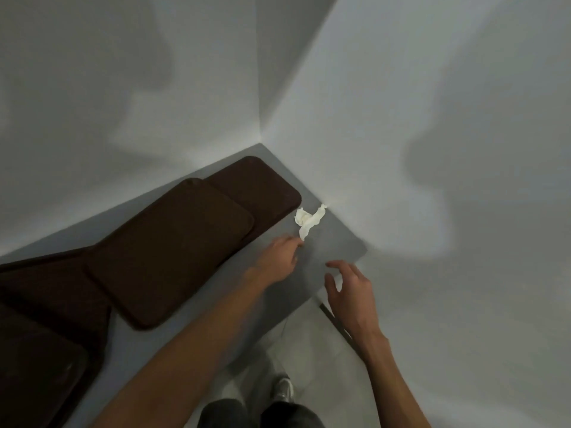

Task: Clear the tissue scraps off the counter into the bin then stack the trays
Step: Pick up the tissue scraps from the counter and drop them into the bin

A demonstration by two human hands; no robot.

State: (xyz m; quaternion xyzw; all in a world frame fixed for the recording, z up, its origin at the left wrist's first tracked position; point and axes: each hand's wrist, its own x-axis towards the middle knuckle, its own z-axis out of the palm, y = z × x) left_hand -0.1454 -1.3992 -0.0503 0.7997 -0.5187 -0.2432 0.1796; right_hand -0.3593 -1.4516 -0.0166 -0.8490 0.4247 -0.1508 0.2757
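Note:
A crumpled white tissue scrap [309,220] lies on the grey counter [330,242] close to the right wall. My left hand [279,256] reaches over the counter and its fingertips pinch the near end of the scrap. My right hand [350,291] hovers open over the counter's right end, fingers spread, holding nothing. Dark brown trays lie along the back wall: one tray [176,248] overlaps a farther tray [262,186] in the corner, and more dark trays [46,319] sit at the left.
White walls close in the counter at the back and right, meeting in a corner. Below the counter's front edge is a pale tiled floor [309,350] with my shoe [282,389] and dark trouser legs. No bin is in view.

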